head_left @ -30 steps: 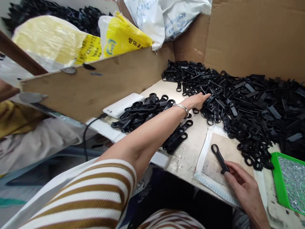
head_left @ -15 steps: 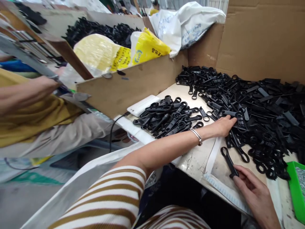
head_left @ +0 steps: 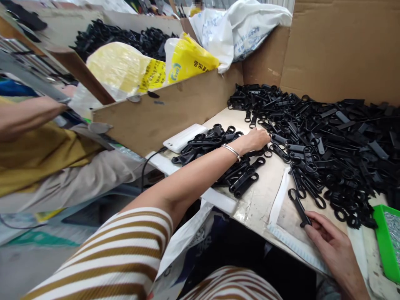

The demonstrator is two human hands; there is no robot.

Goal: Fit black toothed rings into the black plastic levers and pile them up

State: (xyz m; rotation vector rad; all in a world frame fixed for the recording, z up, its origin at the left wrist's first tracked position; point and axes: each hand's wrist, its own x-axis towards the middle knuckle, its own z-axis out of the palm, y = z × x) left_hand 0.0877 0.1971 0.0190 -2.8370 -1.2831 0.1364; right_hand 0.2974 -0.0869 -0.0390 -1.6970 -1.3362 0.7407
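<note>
Right now, reading the view as a clock face, the right hand (head_left: 333,246) is at four o'clock, thumb and fingers pinching a black ring-ended plastic part (head_left: 298,207) by its lower end. The ring points toward eleven o'clock, over a white-edged mat (head_left: 276,200) on the table (head_left: 250,204). The left hand (head_left: 258,139) reaches to just above three o'clock, palm down with fingers bent, at the near edge of a large heap of similar parts (head_left: 340,137); whether it grips one cannot be told. A silver bangle (head_left: 231,152) circles that wrist.

The large heap spreads between one and four o'clock against a cardboard wall (head_left: 343,50). A smaller heap (head_left: 200,146) lies around the centre, partly hidden by the left forearm, with a white rectangular device (head_left: 185,138) on its ten o'clock side and a black cable (head_left: 143,175) trailing toward eight. Beyond the right hand, a green tray (head_left: 383,250) holds small silvery metal pieces. A printed white sack (head_left: 246,33) sits at one o'clock, and a co-worker's forearm (head_left: 31,116) shows at nine.
</note>
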